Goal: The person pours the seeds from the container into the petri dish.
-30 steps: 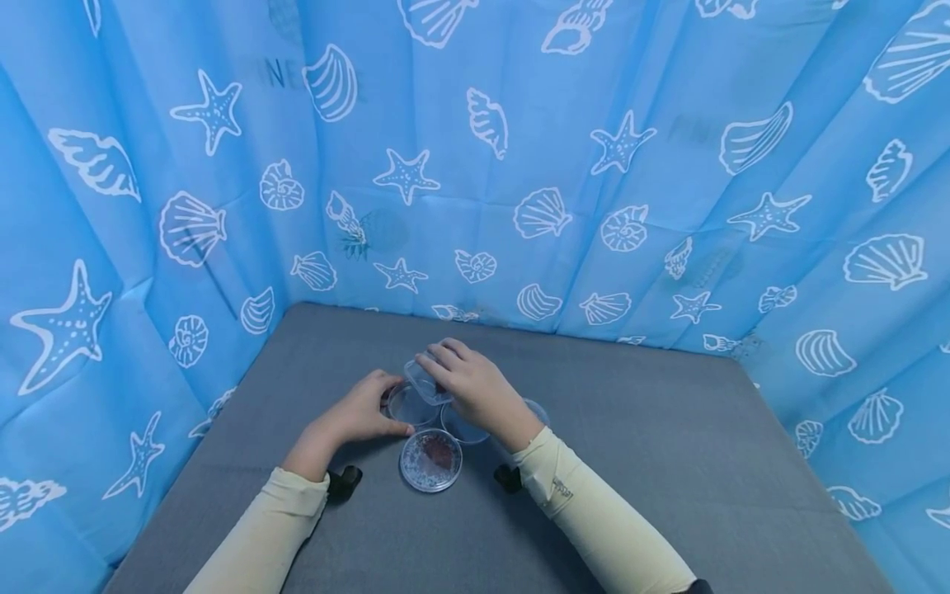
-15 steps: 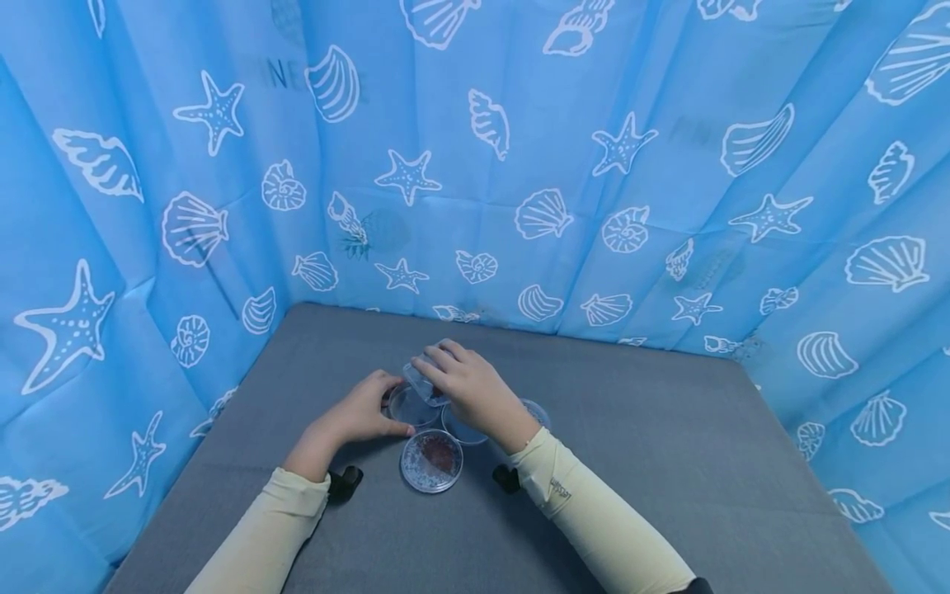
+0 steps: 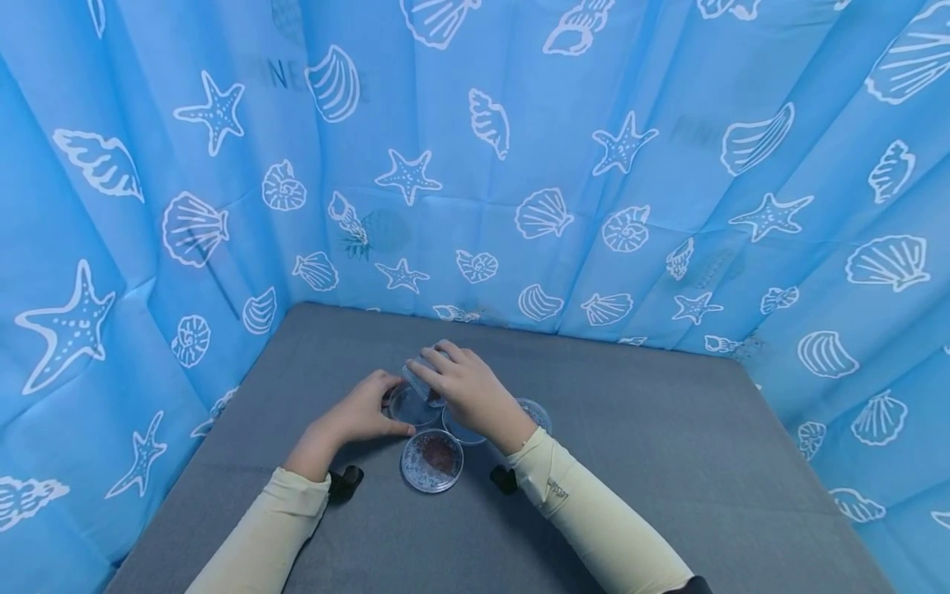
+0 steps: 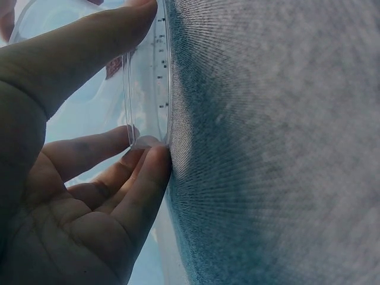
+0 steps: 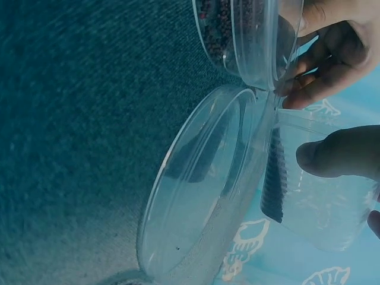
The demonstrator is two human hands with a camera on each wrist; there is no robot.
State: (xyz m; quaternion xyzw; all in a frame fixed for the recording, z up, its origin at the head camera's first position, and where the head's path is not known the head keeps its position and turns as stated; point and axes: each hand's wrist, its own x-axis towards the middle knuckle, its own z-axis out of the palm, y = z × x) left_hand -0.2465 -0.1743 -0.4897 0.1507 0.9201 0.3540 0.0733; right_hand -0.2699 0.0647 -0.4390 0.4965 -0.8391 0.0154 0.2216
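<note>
Clear plastic tub [image 3: 420, 383], one, raised and tilted above the table, dark matter along one inner side; held by the right hand [image 3: 475, 394], thumb against its wall, fingers partly hidden. Clear round dish [image 3: 412, 406], one, standing on the table just below the tub; gripped at its sides by the left hand [image 3: 362, 411], thumb to the near edge, fingers curved round the far side. Front dish [image 3: 423, 477], round, with white specks and a reddish-brown patch [image 3: 439, 455], nearest the wearer. Middle dish [image 3: 462, 426], clear, partly under the right hand. Far-right dish [image 3: 536, 411], with pale specks, partly behind the right wrist. Sleeves [image 3: 609, 513], pale yellow, a black device [image 3: 345, 483] at each wrist. Table [image 3: 653, 429], covered in plain grey woven cloth, the dishes grouped near its middle. Curtain [image 3: 475, 165], bright blue, hanging in folds behind the table and along both sides, printed with white shells and starfish, plus a faint pineapple and lettering.
</note>
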